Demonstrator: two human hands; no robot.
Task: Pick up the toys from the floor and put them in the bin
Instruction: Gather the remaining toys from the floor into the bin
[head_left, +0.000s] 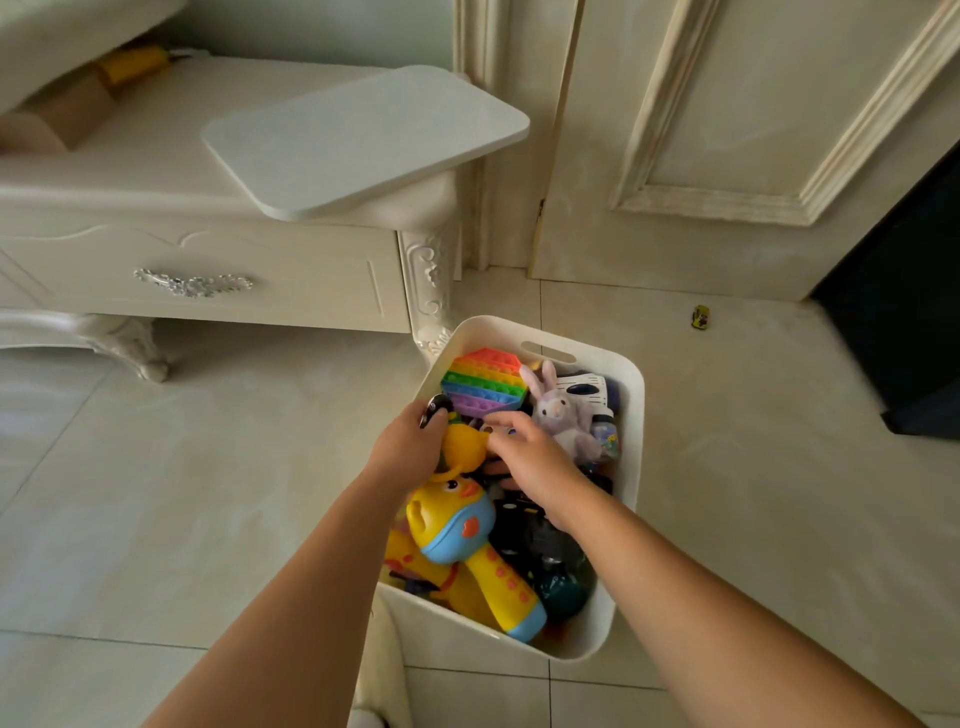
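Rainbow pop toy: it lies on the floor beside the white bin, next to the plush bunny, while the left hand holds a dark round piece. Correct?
No. The head view shows the rainbow pop toy inside the white bin, not on the floor, next to the plush bunny, while the left hand holds a dark round piece.

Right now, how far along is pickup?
Mostly done: white plastic bin is packed with toys, rainbow silicone popper on top. Left hand holds a small black round piece over it; right hand is among the toys. Remaining: small yellow toy car on the floor.
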